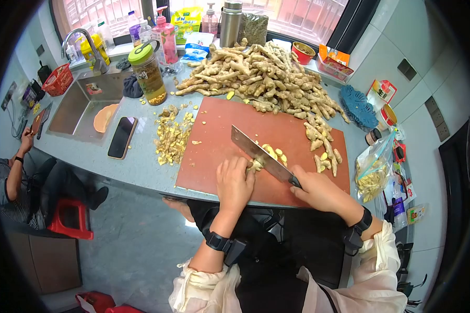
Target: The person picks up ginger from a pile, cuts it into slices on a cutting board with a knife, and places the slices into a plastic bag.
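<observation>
On the reddish-brown cutting board (209, 135), my right hand (317, 189) is closed round the black handle of a cleaver (263, 155), its broad blade slanting up to the left. My left hand (235, 180) presses its fingers on a piece of ginger (255, 165) at the near side of the blade. Pale yellow ginger slices (275, 153) lie just beyond the blade. A big heap of whole ginger (261, 73) covers the counter behind the board, and some pieces (318, 138) spill onto its right part.
Ginger scraps (173, 136) lie left of the board, near a phone (122, 137), a lidded jar (149, 75) and the sink (78, 112). Blue dishes (358, 107) and a bag of slices (373, 175) stand right. Another person (23, 185) sits at far left.
</observation>
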Demonstrator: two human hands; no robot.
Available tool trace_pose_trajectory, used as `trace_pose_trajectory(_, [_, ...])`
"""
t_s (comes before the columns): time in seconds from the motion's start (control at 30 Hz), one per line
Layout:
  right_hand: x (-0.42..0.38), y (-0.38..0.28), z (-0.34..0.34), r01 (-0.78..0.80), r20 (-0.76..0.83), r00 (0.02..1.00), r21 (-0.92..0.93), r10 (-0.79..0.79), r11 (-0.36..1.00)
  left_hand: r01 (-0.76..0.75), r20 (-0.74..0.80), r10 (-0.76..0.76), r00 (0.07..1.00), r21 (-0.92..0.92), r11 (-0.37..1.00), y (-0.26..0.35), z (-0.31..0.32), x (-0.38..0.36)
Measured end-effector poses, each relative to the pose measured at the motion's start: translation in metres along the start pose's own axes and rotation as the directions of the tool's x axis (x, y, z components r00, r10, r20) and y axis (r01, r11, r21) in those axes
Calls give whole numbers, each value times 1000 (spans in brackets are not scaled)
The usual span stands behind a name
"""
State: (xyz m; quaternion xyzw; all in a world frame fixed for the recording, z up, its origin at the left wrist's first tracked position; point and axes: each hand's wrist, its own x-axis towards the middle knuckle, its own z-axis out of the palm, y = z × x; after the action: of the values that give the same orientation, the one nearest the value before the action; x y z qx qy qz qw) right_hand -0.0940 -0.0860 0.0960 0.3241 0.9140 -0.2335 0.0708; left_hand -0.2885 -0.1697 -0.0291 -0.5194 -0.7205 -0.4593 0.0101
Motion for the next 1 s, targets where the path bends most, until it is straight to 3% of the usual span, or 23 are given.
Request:
trace_pose_trajectory(0.2, [10,1,9,-6,1,1000,-42,6,999,-10,13,9,1000,2,1000,-1,2,0])
trace_pose_trajectory(0.43, [54,-10,22,46,-105,993,-12,-47,999,-16,1,16,1000,14,1000,0,0,-1])
trace_pose_trajectory(0.6, [26,10,22,56,-111,993,45,-50,997,-5,4,4,1000,22,1000,0,0,0])
trace_pose_trajectory(0.8, [-3,13,10,-48,-24,998,171,53,984,-34,-25,34,999,-7,999,-2,3,-2])
trace_pose_trajectory(0.87, [-5,14,10,30,-81,997,163,-17,986,-38,-27,38,999,-7,999,-2,2,-2])
trace_pose_trajectory(1.0, [-5,1,-1,27,-62,998,146,-18,989,-24,-23,24,999,7,1000,-2,2,-1])
